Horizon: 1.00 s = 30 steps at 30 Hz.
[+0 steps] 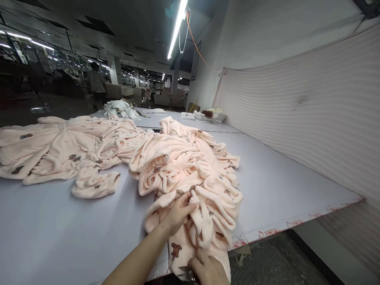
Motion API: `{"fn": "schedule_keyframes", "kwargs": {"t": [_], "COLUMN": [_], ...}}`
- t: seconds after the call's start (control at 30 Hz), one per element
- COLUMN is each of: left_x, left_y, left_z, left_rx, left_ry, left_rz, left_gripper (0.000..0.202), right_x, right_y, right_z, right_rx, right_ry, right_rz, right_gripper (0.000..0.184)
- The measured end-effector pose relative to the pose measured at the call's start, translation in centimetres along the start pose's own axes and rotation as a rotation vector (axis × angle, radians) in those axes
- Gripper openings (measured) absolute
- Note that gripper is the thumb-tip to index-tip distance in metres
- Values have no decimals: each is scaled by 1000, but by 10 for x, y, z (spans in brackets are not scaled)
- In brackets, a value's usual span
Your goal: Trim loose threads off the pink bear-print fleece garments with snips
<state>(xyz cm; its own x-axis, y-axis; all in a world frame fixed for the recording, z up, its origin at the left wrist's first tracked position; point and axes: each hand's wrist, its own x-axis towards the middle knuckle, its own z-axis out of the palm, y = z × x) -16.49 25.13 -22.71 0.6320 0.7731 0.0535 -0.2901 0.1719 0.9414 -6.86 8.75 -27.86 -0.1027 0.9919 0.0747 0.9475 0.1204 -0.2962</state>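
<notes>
A heap of pale pink fleece garments (pixel 178 154) with small brown bear prints lies in front of me. My left hand (pixel 179 211) pinches a fold of the fleece near the front of the heap, thumb and fingers closed on it. Lower down, at the table's front edge, my right hand (pixel 209 269) is wrapped around small scissors (pixel 186 273). Their metal blades point left, over the front part of the fleece that bears a bear print (pixel 175 250). The handles are mostly hidden in my palm.
More pink fleece garments (pixel 68 150) spread over the left of the pale table (pixel 282 178). White cloth pieces (pixel 120 109) and folded stacks (pixel 208 115) stand at the back. A striped sheet (pixel 297 99) hangs along the right. A person (pixel 97 83) stands far left.
</notes>
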Motion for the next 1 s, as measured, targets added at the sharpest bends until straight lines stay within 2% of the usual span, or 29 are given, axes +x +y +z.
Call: {"fn": "schedule_keyframes", "kwargs": {"t": [0.1, 0.17, 0.23, 0.27, 0.33, 0.37, 0.43, 0.47, 0.5, 0.57, 0.63, 0.67, 0.7, 0.73, 0.83, 0.87, 0.93, 1.0], "left_x": [-17, -41, -68, -79, -93, -94, -86, -80, -73, -64, -64, -66, -69, -72, -77, -76, -70, -63], "left_y": [2, -3, -17, -28, -49, -56, -61, -58, -52, -36, -23, -21, -21, -25, -41, -46, -51, -50], "left_z": [-14, -20, -18, -14, -2, 3, 9, 7, 3, -13, -29, -34, -35, -34, -15, -7, 6, 10], "left_rx": [92, 172, 273, 335, 584, 649, 688, 647, 571, 370, 228, 207, 230, 292, 617, 717, 831, 854], "left_ry": [89, 243, 398, 422, 406, 415, 435, 416, 362, 180, 20, -15, -2, 62, 367, 433, 447, 391], "left_rz": [43, 103, 144, 126, 37, 38, 84, 109, 116, 72, -17, -46, -40, 2, 225, 274, 292, 295], "left_gripper": [36, 31, 17, 15, 25, 45, 56, 50, 38, 17, 12, 13, 15, 18, 50, 56, 45, 28], "right_x": [16, 28, 39, 43, 50, 51, 51, 50, 48, 44, 43, 44, 45, 48, 54, 55, 53, 49], "right_y": [9, 15, 18, 18, 14, 12, 8, 8, 10, 16, 22, 25, 25, 25, 18, 15, 11, 9], "right_z": [-21, -39, -52, -56, -60, -60, -63, -64, -66, -69, -71, -71, -70, -69, -66, -66, -66, -67], "right_rx": [370, 620, 812, 894, 1018, 1043, 1014, 970, 918, 812, 741, 721, 712, 711, 739, 740, 705, 622], "right_ry": [90, 151, 188, 196, 197, 188, 176, 190, 217, 290, 339, 341, 338, 336, 317, 307, 274, 266], "right_rz": [47, 150, 236, 259, 279, 274, 238, 221, 215, 223, 219, 204, 188, 176, 174, 175, 158, 128], "right_gripper": [7, 20, 29, 30, 32, 33, 34, 34, 35, 36, 35, 34, 33, 33, 32, 32, 32, 32]}}
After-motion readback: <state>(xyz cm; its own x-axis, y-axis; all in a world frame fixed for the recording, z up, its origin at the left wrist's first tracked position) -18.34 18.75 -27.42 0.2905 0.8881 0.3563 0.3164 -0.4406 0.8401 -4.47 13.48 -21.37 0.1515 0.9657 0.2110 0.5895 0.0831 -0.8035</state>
